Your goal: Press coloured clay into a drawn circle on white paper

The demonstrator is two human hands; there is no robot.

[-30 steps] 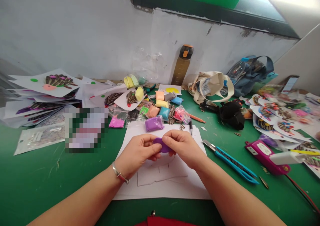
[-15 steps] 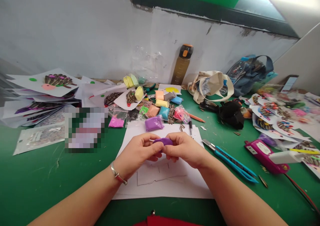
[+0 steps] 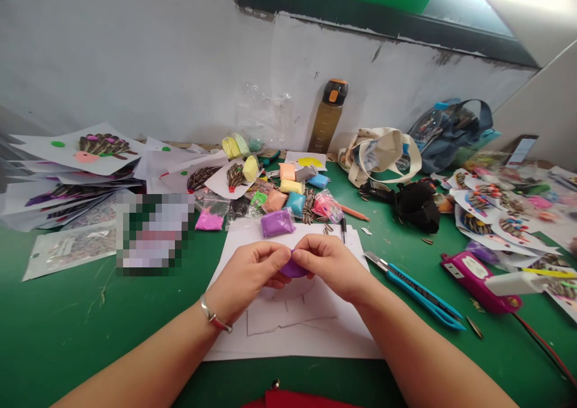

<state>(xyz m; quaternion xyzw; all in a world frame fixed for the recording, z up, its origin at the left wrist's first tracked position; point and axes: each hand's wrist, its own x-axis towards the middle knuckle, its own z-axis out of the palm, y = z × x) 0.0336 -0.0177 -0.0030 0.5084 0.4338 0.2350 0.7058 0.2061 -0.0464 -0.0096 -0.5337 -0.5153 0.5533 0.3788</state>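
Between my two hands is a flattened piece of purple modelling clay (image 3: pixel 294 269), partly hidden by the fingers. My left hand (image 3: pixel 258 264) pinches its left side with thumb and fingertips, and my right hand (image 3: pixel 327 262) grips its right side the same way. Both hands are above white paper (image 3: pixel 288 342) that carries a pencil drawing (image 3: pixel 293 318). Just behind the hands, at the paper's far edge, rests a wrapped purple clay packet (image 3: pixel 277 223). A black pen (image 3: pixel 344 231) lies near my right hand.
Blue craft knives (image 3: pixel 419 294) lie right of the paper, beside a magenta device (image 3: pixel 480 280) with a cord. Clay packets (image 3: pixel 292 186) and sunflower seeds (image 3: pixel 309 207) are behind it. A bottle (image 3: pixel 328 113) leans by the wall; stacked seed pictures (image 3: pixel 99 149) stand left.
The purple clay has turned between my fingers and now hangs lower, showing a broader face below the thumbs. Both hands have shifted only slightly.
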